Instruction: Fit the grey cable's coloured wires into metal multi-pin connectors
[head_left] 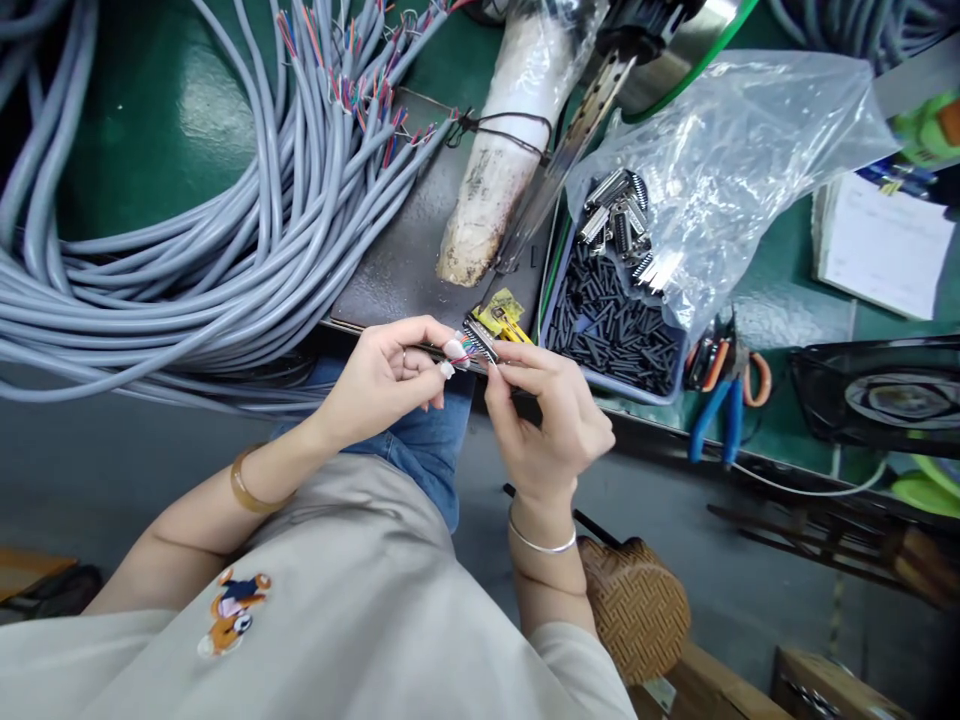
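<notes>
connector (481, 338), its long axis slanting from far left to near right. the left hand (391, 376) pinches coloured wires (469, 347); the right hand (551, 408) pinches the connector's near-right end.

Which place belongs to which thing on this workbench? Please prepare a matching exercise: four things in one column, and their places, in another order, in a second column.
Things
1. Small black-and-silver rectangular connector
2. Long grey round cables
3. Short, thin black pieces
4. Metal pliers with blue handles

Places
A. Heaped inside the bluish rectangular tray
B. In the left part of the picture
C. To the right of that tray
D. Between the fingertips of the left hand and the right hand

Right pairs: 1-D, 2-B, 3-A, 4-C
</notes>
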